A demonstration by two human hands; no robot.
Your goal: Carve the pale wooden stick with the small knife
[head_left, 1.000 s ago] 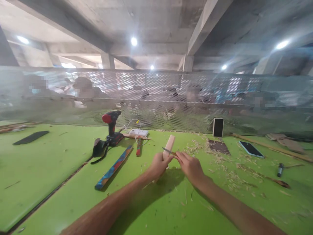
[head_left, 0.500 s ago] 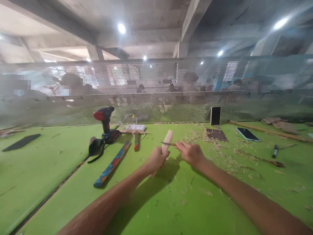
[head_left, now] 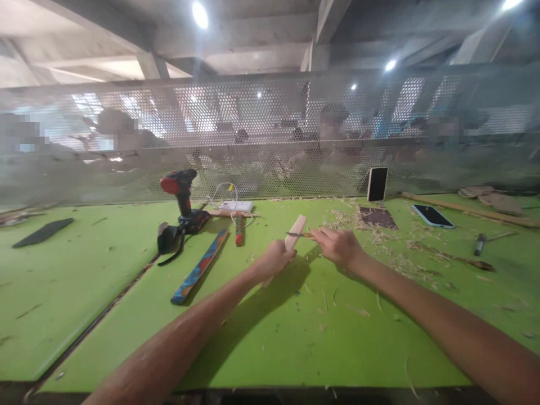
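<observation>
My left hand (head_left: 276,260) is closed around a pale flat strip of wood (head_left: 296,232), whose far end sticks out beyond the fingers and tilts up off the green table. Closed on the handle of a small carving knife (head_left: 307,234) is my right hand (head_left: 341,246). The thin blade points left and lies across the wood just above my left hand; whether it cuts in at this instant I cannot tell. Left of my hands lies a long strip painted blue and red (head_left: 199,268), with a shorter red and green painted piece (head_left: 239,229) behind it.
A cordless drill (head_left: 182,199) stands at the left back by a white device with a cable (head_left: 236,206). Wood shavings (head_left: 405,261) litter the right side, near two phones (head_left: 377,184), a wooden spoon (head_left: 475,262) and a long stick (head_left: 472,208). A perforated screen (head_left: 270,140) closes the back.
My view has tipped down, bringing the table's front edge into sight. Both hands keep their hold, and the knife still lies across the wood.
</observation>
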